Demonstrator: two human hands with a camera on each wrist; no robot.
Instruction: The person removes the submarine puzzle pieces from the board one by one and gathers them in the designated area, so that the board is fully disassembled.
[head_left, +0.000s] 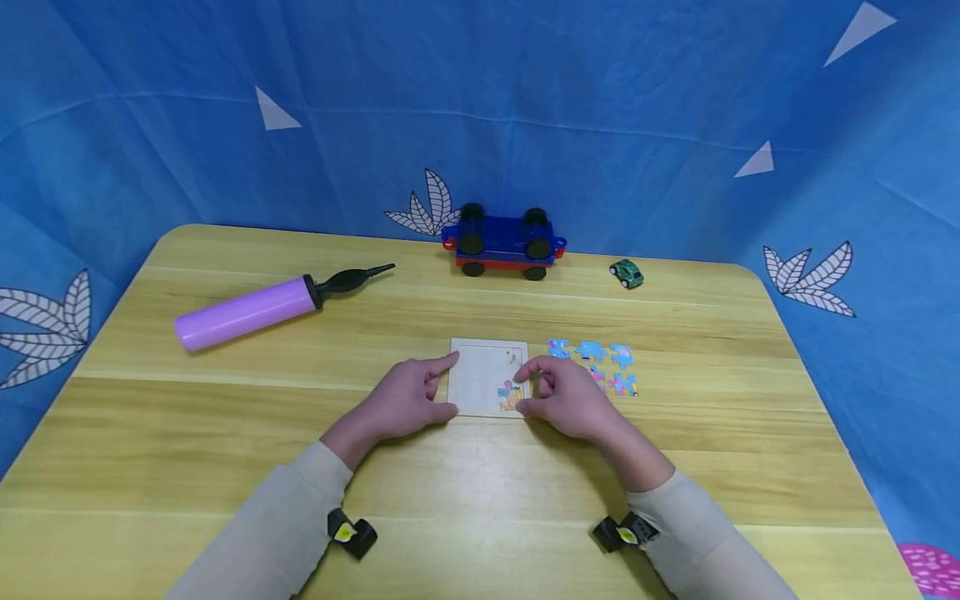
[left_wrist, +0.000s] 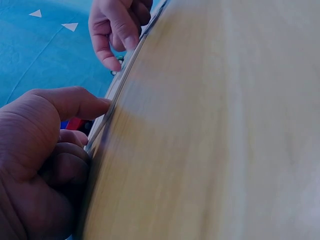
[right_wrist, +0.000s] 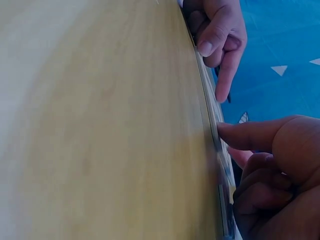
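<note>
A pale square puzzle board (head_left: 480,371) lies on the table, a few small figures printed at its upper right. My left hand (head_left: 412,396) holds its left edge, the index fingertip near the far corner and the thumb at the near one; the other fingers are curled under. In the board's lower right corner sits a colourful jigsaw piece (head_left: 510,398). The index finger and thumb of my right hand (head_left: 566,396) pinch around its right side, partly covering it. Close up in the right wrist view, the right thumb (right_wrist: 237,136) touches the board's near edge.
Several loose blue and pink jigsaw pieces (head_left: 592,350) lie right of the board, some partly behind my right hand. Farther back are stacked blue and red toy wagons (head_left: 506,242), wheels up on the top one, and a small green toy car (head_left: 627,273). A purple balloon pump (head_left: 247,315) lies left.
</note>
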